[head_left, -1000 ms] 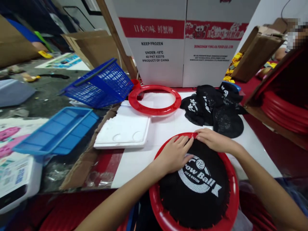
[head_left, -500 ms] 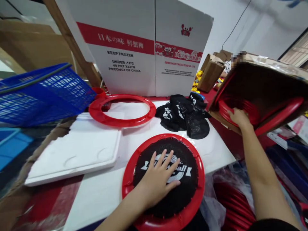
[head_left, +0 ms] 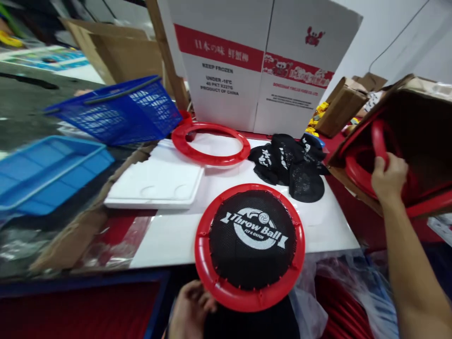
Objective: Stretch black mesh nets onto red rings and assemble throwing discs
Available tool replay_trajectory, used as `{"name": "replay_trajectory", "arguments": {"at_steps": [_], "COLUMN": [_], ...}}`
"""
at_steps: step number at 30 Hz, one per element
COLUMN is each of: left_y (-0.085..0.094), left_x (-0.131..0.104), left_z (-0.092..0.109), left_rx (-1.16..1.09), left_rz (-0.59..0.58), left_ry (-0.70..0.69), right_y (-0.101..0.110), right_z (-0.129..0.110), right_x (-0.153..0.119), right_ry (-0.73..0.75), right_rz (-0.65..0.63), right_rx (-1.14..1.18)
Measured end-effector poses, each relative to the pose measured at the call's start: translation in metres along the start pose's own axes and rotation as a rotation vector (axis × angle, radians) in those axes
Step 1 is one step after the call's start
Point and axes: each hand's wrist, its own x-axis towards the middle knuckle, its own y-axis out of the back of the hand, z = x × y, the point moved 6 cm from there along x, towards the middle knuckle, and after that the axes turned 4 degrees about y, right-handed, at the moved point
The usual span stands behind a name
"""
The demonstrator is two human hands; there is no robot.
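Observation:
A red ring with black mesh (head_left: 252, 240), printed "Throw Ball", lies at the table's front edge. My left hand (head_left: 196, 301) is just below its lower left rim, blurred, its fingers curled; whether it grips anything does not show. At the right, my right hand (head_left: 390, 176) is wrapped round a red ring (head_left: 379, 136) in the mouth of a tilted cardboard box (head_left: 406, 101), where more red rings lie. An empty red ring (head_left: 212, 161) rests at the back of the table. Black mesh discs (head_left: 306, 181) are piled right of it.
White foam pieces (head_left: 155, 181) lie left on the white tabletop (head_left: 165, 240). A blue basket (head_left: 123, 115) and a light blue tray (head_left: 52, 172) stand further left. A tall white carton (head_left: 226, 108) rises behind. Red rings in plastic (head_left: 339, 306) sit low at right.
My left hand has left the mesh and moved down to the rim's lower left. My right hand now grips a ring lifted from the others in the box. The view has shifted left.

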Motion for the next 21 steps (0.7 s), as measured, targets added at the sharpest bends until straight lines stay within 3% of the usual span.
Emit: {"name": "replay_trajectory", "arguments": {"at_steps": [3,5,7,10,13,16,18,21], "left_y": [-0.035,-0.052,-0.064,-0.073,-0.074,-0.071,-0.069,-0.074], "left_x": [-0.014,-0.023,-0.028,-0.029,-0.028,-0.032,-0.038,-0.045], "left_z": [-0.024,-0.030,-0.028,-0.022,-0.026,-0.037,-0.042,-0.045], "left_rx": [-0.026,0.004,0.013,-0.007,-0.017,-0.067,-0.104,-0.104], "left_rz": [-0.091,-0.180,-0.262,-0.332,-0.344,-0.304,-0.286,-0.330], "left_ry": [0.088,0.117,0.131,0.112,0.115,0.135,0.151,0.177], "right_y": [0.037,0.062,0.084,0.105,0.119,0.131,0.134,0.135], "right_z": [-0.048,-0.093,-0.140,-0.193,-0.227,-0.258,-0.273,-0.282], "right_x": [-0.025,-0.057,-0.100,-0.173,-0.238,-0.286,-0.301,-0.298], "right_ry": [0.112,0.270,0.510,0.799,0.922,1.080,1.143,1.152], "right_rz": [0.228,0.256,0.224,0.072,-0.039,-0.107,-0.131,-0.123], "right_rx": [0.169,0.212,0.273,0.416,0.556,0.622,0.626,0.630]}}
